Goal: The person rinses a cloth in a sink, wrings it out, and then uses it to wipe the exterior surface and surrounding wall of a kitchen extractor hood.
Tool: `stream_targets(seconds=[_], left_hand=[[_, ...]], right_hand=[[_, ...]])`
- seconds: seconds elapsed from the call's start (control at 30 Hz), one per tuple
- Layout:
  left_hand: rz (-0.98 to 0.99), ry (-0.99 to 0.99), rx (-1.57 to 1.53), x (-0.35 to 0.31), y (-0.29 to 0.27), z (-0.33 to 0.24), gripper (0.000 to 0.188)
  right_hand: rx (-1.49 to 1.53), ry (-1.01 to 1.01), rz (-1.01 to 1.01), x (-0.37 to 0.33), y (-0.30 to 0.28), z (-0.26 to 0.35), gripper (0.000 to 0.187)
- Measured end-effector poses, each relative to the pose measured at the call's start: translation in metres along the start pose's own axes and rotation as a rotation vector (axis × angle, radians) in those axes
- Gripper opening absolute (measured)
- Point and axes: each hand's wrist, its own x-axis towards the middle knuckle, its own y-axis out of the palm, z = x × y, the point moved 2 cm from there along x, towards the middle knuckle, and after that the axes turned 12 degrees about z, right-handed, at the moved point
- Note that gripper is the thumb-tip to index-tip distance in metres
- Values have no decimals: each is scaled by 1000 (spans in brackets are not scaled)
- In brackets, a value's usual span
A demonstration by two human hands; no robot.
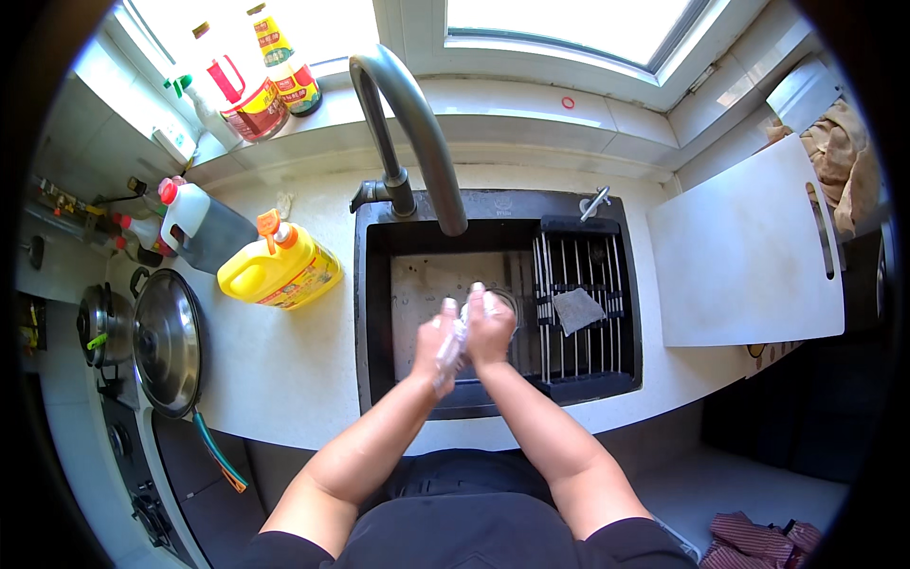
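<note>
- Over the black sink (512, 204), between both hands, I see a white mass (458, 334), lather or wet cloth; presumably it's there so drips fall inside.
- Left hand (436, 339) and right hand (490, 327) meet, thumbs up; with the fingers mostly hidden, I can't tell how far they close or what they grip.
- Just right, a grey cloth (578, 311) lies on the drying rack (580, 227), likely to drain.
- Further left, a yellow detergent jug (284, 270) stands on the counter (275, 379), probably for easy reach.

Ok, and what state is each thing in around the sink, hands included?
Left hand, pressed against the other, whitish material on it
Right hand, pressed against the other
Faucet, no water stream visible
Sink, floor looks wet
Drying rack, at the sink's right side
Grey cloth, lying on the rack
Yellow bottle, orange top on
Jug, red cap on
</note>
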Motion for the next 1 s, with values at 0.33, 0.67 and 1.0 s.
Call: stream_targets(seconds=[0.33,0.67,1.0], left_hand=[[44,54,-69,-3,-2,-6,44],[36,-106,-223,-26,5,-29,42],[-1,105,-507,-3,-20,-35,57]], right_hand=[[-58,-132,-3,-12,3,16,30],[27,-93,65,2,-11,11,43],[830,317,438,-19,-20,25,30]])
